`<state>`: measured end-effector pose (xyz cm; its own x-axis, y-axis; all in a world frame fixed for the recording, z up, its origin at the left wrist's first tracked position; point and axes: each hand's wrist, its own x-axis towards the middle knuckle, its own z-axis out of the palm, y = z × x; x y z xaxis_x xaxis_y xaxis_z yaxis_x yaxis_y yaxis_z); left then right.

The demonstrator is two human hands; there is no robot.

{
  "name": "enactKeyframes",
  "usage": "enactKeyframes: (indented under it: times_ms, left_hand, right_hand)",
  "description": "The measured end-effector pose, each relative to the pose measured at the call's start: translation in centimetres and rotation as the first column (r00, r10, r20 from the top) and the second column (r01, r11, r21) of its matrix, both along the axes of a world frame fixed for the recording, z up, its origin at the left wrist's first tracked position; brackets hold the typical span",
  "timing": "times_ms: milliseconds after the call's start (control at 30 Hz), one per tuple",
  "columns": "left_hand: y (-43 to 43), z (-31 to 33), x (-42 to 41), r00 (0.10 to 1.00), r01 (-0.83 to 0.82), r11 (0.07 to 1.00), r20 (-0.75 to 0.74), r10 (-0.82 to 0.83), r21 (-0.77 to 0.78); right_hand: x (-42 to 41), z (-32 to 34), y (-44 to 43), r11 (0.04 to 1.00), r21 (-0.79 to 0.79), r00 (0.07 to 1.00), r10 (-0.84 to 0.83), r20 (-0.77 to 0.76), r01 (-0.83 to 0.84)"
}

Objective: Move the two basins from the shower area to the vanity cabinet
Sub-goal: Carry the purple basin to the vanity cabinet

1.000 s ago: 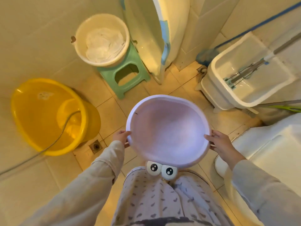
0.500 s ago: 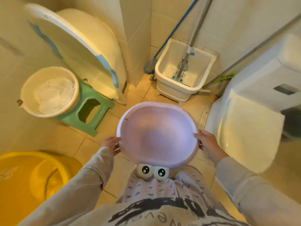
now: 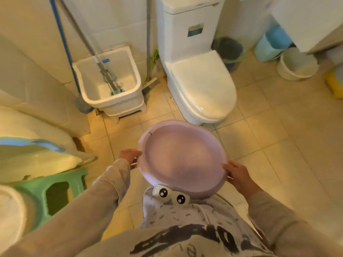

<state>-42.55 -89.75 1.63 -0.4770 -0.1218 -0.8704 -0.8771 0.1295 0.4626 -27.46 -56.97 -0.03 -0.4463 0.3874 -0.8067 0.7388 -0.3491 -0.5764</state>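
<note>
Left hand (image 3: 130, 157): it pinches the left rim of the pink basin (image 3: 182, 158), fingers curled under the edge.
Right hand (image 3: 238, 176): it clamps the right rim, thumb on top.
Basin: it is carried in the air in front of the body, a little tilted, and looks empty.
Slip risk: the grip is only on the thin rim; if the rim is wet, one side can slide out and the basin falls.
Toilet (image 3: 200, 86): it stands just ahead; the far edge can knock it in a turn.
Mop sink (image 3: 111, 84): it is near on the left.
Feet: the basin hides the floor under it, so a stumble is possible.
</note>
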Motion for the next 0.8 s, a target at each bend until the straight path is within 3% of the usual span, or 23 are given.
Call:
enactKeyframes:
  times_ms: [167, 333, 467, 700, 800]
  left_hand:
    - [9.3, 1.6, -2.0, 0.963, 0.263, 0.965, -0.066, -0.261, 0.017]
    - [19.2, 2.5, -0.8, 0.878, 0.466, 0.885, -0.134, -0.460, 0.013]
    - [27.2, 1.9, 1.7, 0.839, 0.532, 0.847, -0.132, -0.528, -0.009]
    - [39.7, 0.3, 6.8, 0.802, 0.593, 0.805, -0.079, -0.593, -0.019]
    - [44.9, -0.2, 8.6, 0.805, 0.590, 0.807, -0.065, -0.589, -0.016]
  right_hand:
    - [6.7, 0.2, 3.9, 0.954, -0.024, 0.954, -0.299, -0.018, 0.298]
    - [12.8, -0.7, 7.6, 0.842, -0.064, 0.844, -0.537, -0.004, 0.536]
    - [16.9, -1.4, 11.5, 0.772, -0.070, 0.775, -0.632, 0.010, 0.631]
    - [21.8, -0.4, 23.4, 0.783, 0.013, 0.783, -0.622, -0.001, 0.622]
    - [22.8, 0.7, 29.4, 0.746, 0.013, 0.745, -0.664, -0.063, 0.666]
